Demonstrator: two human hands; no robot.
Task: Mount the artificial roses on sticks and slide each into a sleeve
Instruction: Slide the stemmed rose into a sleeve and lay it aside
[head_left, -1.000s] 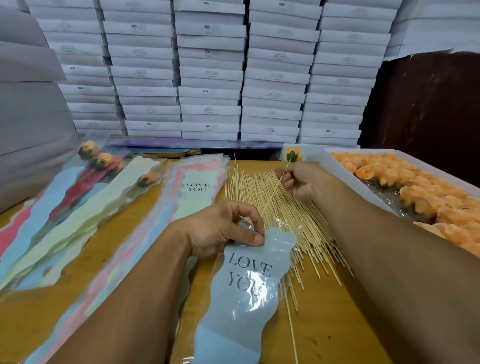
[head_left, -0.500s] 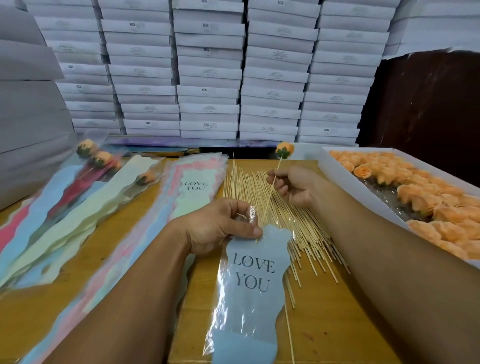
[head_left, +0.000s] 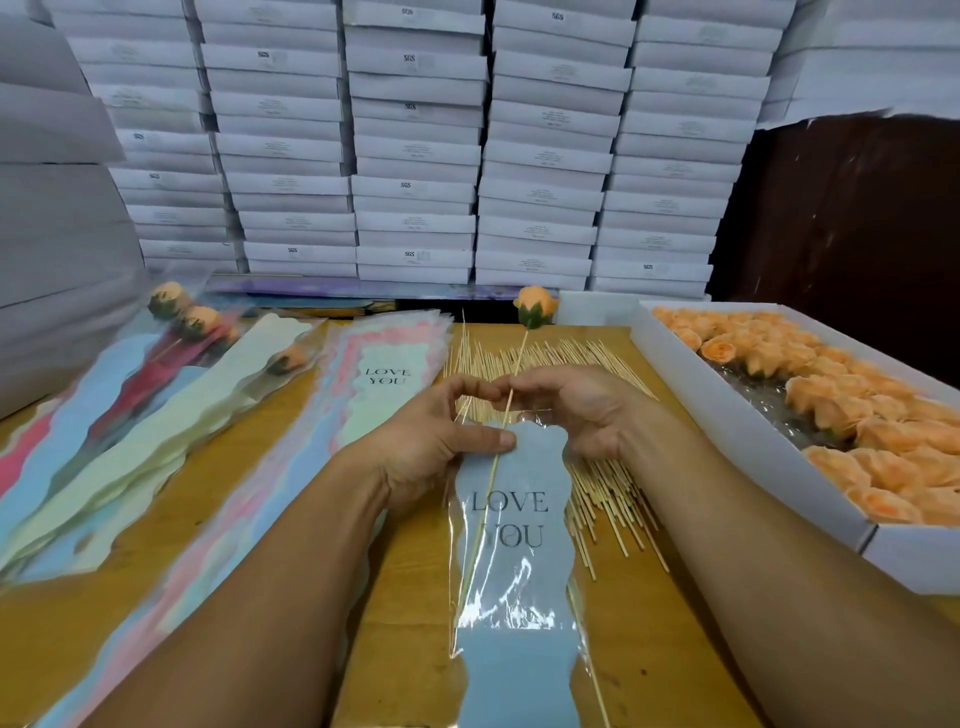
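One rose at twelve o'clock, its stick pinched by the right hand, has now slid partway into the sleeve the left hand grips.

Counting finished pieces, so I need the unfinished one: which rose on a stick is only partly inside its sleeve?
The rose on the stick between both hands; its head is above the blue sleeve. The left-side roses lie sleeved.

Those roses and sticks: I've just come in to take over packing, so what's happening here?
A person is sleeving one rose on its stick. The left hand holds the mouth of the blue "LOVE YOU" sleeve; the right hand pinches the stick, partway inside, with the rose not yet in.
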